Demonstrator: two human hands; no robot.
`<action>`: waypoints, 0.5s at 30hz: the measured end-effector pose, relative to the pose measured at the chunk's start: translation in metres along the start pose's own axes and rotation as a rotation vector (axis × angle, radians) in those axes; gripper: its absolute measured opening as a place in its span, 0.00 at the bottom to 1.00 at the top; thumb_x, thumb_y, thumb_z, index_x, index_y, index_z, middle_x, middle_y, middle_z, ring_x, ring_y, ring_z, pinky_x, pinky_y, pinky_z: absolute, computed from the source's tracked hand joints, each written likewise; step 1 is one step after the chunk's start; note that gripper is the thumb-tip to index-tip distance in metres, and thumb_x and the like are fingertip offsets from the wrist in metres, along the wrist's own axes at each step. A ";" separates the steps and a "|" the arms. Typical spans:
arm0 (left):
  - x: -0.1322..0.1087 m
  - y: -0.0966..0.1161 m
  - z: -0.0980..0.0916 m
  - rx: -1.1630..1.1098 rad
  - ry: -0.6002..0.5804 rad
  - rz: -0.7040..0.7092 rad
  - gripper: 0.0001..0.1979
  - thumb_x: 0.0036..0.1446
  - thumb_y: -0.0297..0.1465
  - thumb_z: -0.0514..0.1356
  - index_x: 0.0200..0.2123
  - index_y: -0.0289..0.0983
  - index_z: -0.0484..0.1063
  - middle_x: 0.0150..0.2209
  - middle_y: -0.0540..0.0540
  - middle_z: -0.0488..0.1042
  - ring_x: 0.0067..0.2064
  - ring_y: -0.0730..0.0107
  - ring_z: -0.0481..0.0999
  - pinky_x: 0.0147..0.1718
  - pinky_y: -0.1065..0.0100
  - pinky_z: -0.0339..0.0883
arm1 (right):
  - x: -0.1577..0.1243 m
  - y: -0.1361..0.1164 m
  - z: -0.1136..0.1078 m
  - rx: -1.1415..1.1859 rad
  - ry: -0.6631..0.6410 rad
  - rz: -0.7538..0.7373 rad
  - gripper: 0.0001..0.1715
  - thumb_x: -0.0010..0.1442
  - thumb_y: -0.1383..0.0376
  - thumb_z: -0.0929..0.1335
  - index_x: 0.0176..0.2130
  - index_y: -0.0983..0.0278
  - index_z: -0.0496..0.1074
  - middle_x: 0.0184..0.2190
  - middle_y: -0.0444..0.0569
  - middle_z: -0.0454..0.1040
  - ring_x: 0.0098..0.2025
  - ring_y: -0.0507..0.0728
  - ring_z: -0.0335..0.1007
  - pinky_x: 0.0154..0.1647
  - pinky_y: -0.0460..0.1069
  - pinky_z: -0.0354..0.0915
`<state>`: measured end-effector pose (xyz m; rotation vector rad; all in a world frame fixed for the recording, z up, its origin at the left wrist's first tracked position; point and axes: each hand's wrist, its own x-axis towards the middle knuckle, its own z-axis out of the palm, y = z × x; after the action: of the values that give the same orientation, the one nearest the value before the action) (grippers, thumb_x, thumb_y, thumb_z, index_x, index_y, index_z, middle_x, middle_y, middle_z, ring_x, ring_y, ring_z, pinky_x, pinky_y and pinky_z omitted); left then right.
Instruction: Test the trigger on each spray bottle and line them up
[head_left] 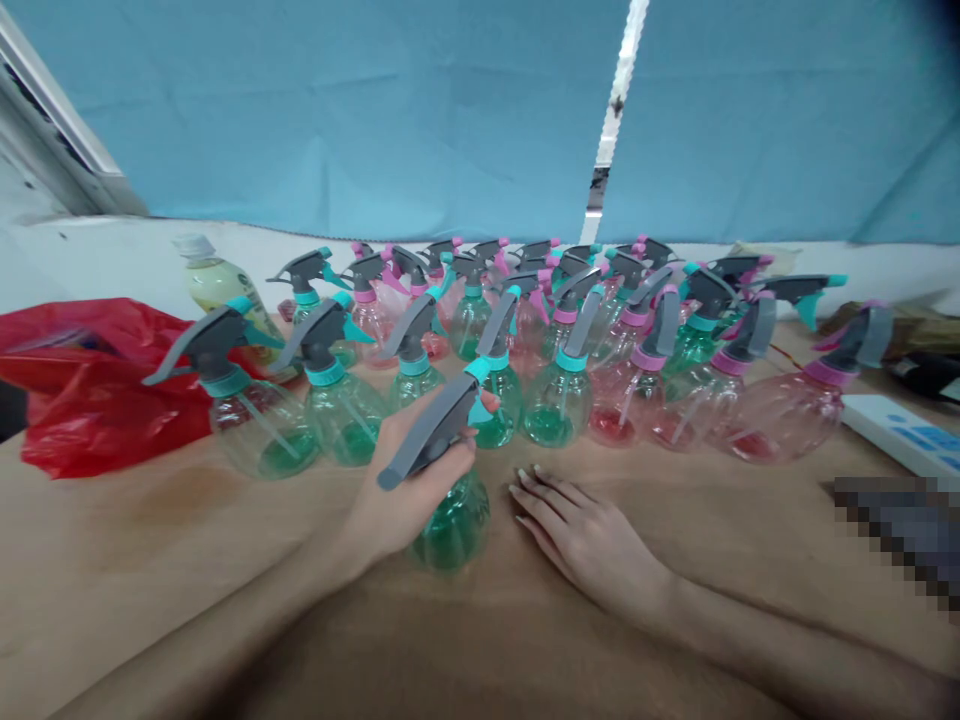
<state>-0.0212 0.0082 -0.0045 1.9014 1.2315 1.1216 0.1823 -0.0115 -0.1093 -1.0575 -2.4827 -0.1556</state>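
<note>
Two forearms (262, 595) closest, both cut off by the frame. One red bag (112, 400), cropped, left of the green spray bottle (452, 535). Left hand (405, 503)'s wrapped around that bottle's neck. Behind it: five teal-collared bottles (556, 408), three pink-collared bottles (787, 410), plus an overlapping bunch I can't count. Right hand (581, 525): just right of it, palm-down, fingers extended.

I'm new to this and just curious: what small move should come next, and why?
Perhaps bring the right hand over to steady the front spray bottle's round body: the left hand has its grip up near the neck, while the right lies close by on the table, holding nothing.
</note>
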 end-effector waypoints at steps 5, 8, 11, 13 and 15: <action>0.001 0.002 0.001 -0.020 -0.008 0.006 0.17 0.53 0.31 0.55 0.47 0.50 0.70 0.30 0.52 0.72 0.29 0.65 0.70 0.29 0.65 0.64 | -0.003 -0.019 0.002 0.008 0.049 -0.068 0.19 0.64 0.69 0.61 0.53 0.70 0.69 0.52 0.59 0.72 0.55 0.65 0.67 0.53 0.59 0.68; 0.002 0.002 0.002 -0.007 -0.003 0.008 0.17 0.55 0.31 0.55 0.47 0.50 0.70 0.29 0.53 0.71 0.27 0.67 0.68 0.28 0.66 0.63 | -0.003 -0.026 0.002 0.001 0.056 -0.092 0.19 0.65 0.67 0.60 0.53 0.70 0.69 0.51 0.58 0.72 0.54 0.64 0.68 0.53 0.59 0.68; 0.001 0.004 0.002 0.009 0.000 0.009 0.16 0.55 0.31 0.55 0.47 0.50 0.70 0.28 0.54 0.70 0.25 0.68 0.67 0.26 0.66 0.62 | -0.002 -0.025 -0.002 0.032 0.036 -0.087 0.20 0.66 0.66 0.60 0.53 0.71 0.69 0.51 0.57 0.73 0.54 0.64 0.68 0.54 0.58 0.68; 0.001 0.005 0.001 0.020 0.006 0.016 0.16 0.54 0.31 0.55 0.46 0.49 0.71 0.28 0.53 0.70 0.26 0.68 0.67 0.27 0.66 0.63 | -0.001 -0.022 -0.004 0.077 0.021 -0.071 0.20 0.65 0.65 0.60 0.53 0.72 0.69 0.52 0.57 0.72 0.56 0.64 0.66 0.56 0.58 0.66; 0.001 0.006 0.001 0.035 0.011 0.023 0.16 0.54 0.31 0.55 0.46 0.49 0.71 0.29 0.53 0.71 0.26 0.68 0.68 0.28 0.66 0.64 | 0.000 -0.018 -0.007 0.129 -0.003 -0.055 0.21 0.65 0.64 0.61 0.53 0.72 0.69 0.54 0.57 0.70 0.58 0.62 0.63 0.58 0.57 0.63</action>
<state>-0.0176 0.0066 0.0005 1.9428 1.2460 1.1306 0.1719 -0.0261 -0.1018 -0.9376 -2.4888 -0.0095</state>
